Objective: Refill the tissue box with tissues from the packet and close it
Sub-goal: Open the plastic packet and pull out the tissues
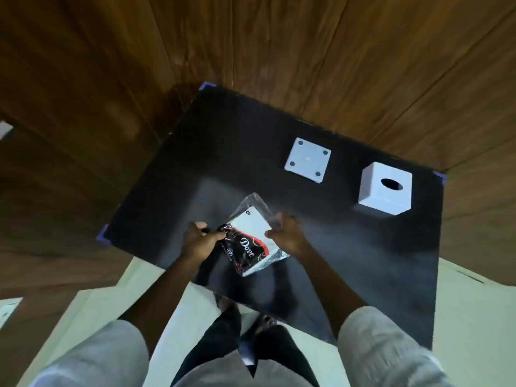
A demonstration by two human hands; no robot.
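Observation:
I hold a clear plastic tissue packet (252,236) with black, red and white print above the near middle of the black table (212,152). My left hand (199,238) pinches its left edge and my right hand (287,233) grips its right edge. A white cube tissue box cover (384,189) with an oval hole on top stands at the far right. Its white square base plate (307,159), with four dark round feet showing, lies apart to the left of the cover.
Wood panel walls (307,46) rise behind the table and to its left. Purple tape marks the table corners (207,85). Pale floor (474,317) shows near my legs and at the right.

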